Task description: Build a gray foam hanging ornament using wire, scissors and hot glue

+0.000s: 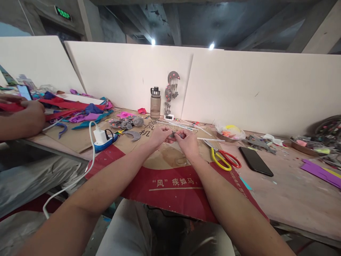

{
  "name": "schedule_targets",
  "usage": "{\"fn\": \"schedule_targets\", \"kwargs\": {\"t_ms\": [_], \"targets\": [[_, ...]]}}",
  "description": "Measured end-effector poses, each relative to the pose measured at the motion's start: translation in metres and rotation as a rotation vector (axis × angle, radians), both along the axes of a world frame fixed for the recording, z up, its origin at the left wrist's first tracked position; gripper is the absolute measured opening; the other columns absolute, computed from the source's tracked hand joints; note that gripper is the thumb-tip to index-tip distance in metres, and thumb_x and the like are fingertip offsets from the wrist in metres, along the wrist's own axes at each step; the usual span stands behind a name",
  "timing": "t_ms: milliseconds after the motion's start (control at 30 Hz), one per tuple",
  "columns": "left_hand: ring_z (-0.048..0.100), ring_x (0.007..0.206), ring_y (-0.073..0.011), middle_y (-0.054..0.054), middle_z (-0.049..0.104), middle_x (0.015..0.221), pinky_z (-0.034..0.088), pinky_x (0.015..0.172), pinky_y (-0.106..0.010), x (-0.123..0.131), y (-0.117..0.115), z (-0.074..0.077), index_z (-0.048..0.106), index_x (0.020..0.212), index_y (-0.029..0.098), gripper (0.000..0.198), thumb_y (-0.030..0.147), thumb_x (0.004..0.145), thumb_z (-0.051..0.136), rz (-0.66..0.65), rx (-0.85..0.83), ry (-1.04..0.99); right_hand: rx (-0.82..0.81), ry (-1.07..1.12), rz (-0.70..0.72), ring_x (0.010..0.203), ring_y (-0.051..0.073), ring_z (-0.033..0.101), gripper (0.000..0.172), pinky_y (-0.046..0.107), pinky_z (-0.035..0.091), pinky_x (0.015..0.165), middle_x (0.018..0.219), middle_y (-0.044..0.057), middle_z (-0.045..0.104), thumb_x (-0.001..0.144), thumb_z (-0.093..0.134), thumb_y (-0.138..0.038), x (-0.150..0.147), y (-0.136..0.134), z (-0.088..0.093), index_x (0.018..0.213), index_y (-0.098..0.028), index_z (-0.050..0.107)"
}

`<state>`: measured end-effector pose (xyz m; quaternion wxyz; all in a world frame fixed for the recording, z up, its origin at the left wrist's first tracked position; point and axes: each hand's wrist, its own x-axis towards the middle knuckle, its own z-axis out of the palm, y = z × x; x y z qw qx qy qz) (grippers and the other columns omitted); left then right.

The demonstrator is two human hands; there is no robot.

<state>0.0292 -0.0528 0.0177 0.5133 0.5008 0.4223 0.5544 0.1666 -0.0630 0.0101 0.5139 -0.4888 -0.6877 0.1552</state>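
Note:
My left hand (161, 137) and my right hand (188, 143) meet over the cardboard sheet, fingertips pinched together. Between them is a small dark grey piece (173, 134), too small to tell its kind. Left of my hands lies a grey crescent (133, 135), with a grey yarn ball (138, 121) and several grey pieces with pink dots behind it. Scissors (225, 158) with one yellow and one red handle rest right of my right hand. Thin white sticks (183, 125) lie just beyond my fingers. A grey crescent hanging ornament (173, 76) with pink dots is against the white board.
A water bottle (155, 104) and a small digital clock (168, 117) stand at the back. A black phone (255, 161) lies at right, near a bowl (230, 133) of scraps. A power strip (106, 142) with a white cable sits left. Another person's hand (32, 115) holds red material.

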Motion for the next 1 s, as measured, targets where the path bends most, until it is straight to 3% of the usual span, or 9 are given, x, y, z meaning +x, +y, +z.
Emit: {"fn": "schedule_targets", "kwargs": {"t_ms": [167,400,700,1000], "targets": [[0.068,0.055,-0.0162,0.000,0.064,0.061,0.053,0.050,-0.024,0.001,0.000,-0.002,0.052,0.072,0.015,0.011,0.014,0.073,0.063,-0.002,0.017,-0.007,-0.034,0.096,0.020,0.059,0.013,0.046,0.022,0.026,0.035,0.059,0.063,-0.002,0.054,0.078,0.057,-0.040,-0.001,-0.001,0.000,0.073,-0.019,0.060],[0.066,0.052,-0.0144,-0.001,0.066,0.061,0.056,0.053,-0.026,0.005,-0.005,0.001,0.054,0.073,0.014,0.012,0.014,0.072,0.066,-0.013,0.059,0.022,-0.086,0.119,-0.022,0.054,0.012,0.046,0.022,0.025,0.033,0.054,0.057,-0.005,0.051,0.074,0.061,-0.041,-0.002,0.003,-0.003,0.080,-0.020,0.062],[0.070,0.059,-0.0179,-0.003,0.068,0.065,0.058,0.059,-0.029,0.003,-0.004,-0.004,0.058,0.074,0.014,0.007,0.016,0.074,0.065,-0.075,0.081,0.046,-0.215,0.296,0.049,0.052,0.010,0.045,0.016,0.023,0.035,0.052,0.060,-0.004,0.059,0.066,0.061,-0.032,0.000,0.009,-0.003,0.072,-0.017,0.065],[0.070,0.061,-0.0197,-0.004,0.069,0.065,0.058,0.059,-0.030,0.003,-0.004,-0.002,0.058,0.075,0.014,0.014,0.020,0.072,0.070,-0.104,0.050,0.037,-0.242,0.280,0.080,0.053,0.009,0.046,0.015,0.023,0.036,0.053,0.063,-0.003,0.061,0.067,0.061,-0.030,0.003,0.007,0.000,0.072,-0.017,0.064]]}}
